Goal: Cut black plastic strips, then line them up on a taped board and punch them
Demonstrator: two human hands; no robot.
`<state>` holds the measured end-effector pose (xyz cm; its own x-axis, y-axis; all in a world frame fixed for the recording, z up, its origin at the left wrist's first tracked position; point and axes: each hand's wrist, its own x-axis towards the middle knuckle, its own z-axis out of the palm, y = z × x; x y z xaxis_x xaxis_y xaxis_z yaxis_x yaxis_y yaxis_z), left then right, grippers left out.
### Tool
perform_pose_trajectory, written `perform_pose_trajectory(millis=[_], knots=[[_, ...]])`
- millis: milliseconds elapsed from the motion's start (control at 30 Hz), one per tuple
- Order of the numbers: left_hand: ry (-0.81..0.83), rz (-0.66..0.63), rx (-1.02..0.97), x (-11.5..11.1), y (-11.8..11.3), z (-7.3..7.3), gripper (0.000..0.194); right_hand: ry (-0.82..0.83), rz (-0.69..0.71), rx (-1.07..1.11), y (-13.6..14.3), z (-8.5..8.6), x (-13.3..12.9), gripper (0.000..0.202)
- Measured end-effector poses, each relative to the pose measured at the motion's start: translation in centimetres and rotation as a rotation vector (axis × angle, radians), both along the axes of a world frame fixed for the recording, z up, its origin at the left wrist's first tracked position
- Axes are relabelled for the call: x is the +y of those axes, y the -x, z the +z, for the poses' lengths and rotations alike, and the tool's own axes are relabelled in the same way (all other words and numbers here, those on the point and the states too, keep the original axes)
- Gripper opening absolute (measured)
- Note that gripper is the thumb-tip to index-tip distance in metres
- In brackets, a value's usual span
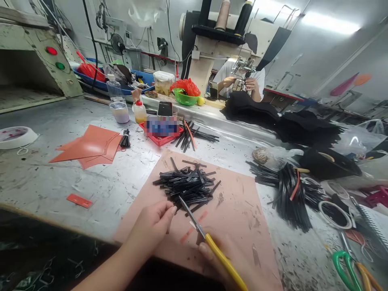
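My right hand [222, 252] is wrapped round a pair of scissors [198, 226] with yellow handles, blades pointing up and left. Their tips reach the near edge of a pile of short black strips [188, 184]. Just left of the blades, my left hand [156, 222] pinches a black strip, mostly hidden by the fingers. Both hands are over a pinkish board [239, 206] lying on the table. Beneath the scissors, a translucent orange ruler-like strip [189, 232] lies on the board.
Long black strips [292, 198] lie bundled at right, near green-handled scissors [344, 264]. Orange sheets [92, 147] and a tape roll [15, 137] are at left. A red basket [160, 139] and bottles [139, 111] stand behind. Another person [256, 83] works at a sewing machine.
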<state>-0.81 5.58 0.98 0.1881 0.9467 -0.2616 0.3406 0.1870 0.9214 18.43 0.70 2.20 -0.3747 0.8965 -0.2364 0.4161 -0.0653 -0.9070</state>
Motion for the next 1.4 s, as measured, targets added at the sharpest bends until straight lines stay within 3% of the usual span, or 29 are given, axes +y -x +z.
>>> perform_pose_trajectory(millis=[167, 333, 467, 667, 900, 1000, 1133, 1267, 1400], knots=[[-0.064, -0.08, 0.034, -1.3, -0.2, 0.9, 0.031, -0.031, -0.084, 0.05, 0.1, 0.9, 0.5, 0.025], [-0.039, -0.27, 0.051, -3.0, -1.4, 1.4, 0.03, -0.069, -0.246, 0.245, 1.3, 1.0, 0.7, 0.035], [0.02, -0.347, 0.098, -3.8, -1.3, 0.9, 0.03, -0.082, -0.198, 0.149, 0.6, 0.8, 0.8, 0.03], [0.179, -0.254, 0.234, -5.6, 0.7, -0.7, 0.026, -0.169, -0.222, -0.22, -2.9, 0.9, 2.5, 0.032], [0.279, -0.17, 0.211, -6.0, -0.2, -1.5, 0.03, -0.18, -0.204, -0.588, -2.5, 0.8, 3.9, 0.041], [0.315, -0.143, 0.194, -5.9, -0.6, -1.4, 0.032, -0.217, -0.307, -0.609, -3.2, 1.0, 3.4, 0.036], [0.341, -0.116, 0.169, -5.9, -0.6, -1.2, 0.034, -0.207, -0.373, -0.449, -4.9, 2.0, 0.5, 0.03], [0.352, -0.112, 0.155, -5.8, -0.6, -1.4, 0.034, -0.055, -0.181, -0.29, -5.7, 2.1, -3.7, 0.042], [0.358, -0.125, 0.155, -5.6, -0.7, -1.5, 0.034, 0.034, 0.121, -0.309, -5.3, -0.6, -6.5, 0.049]])
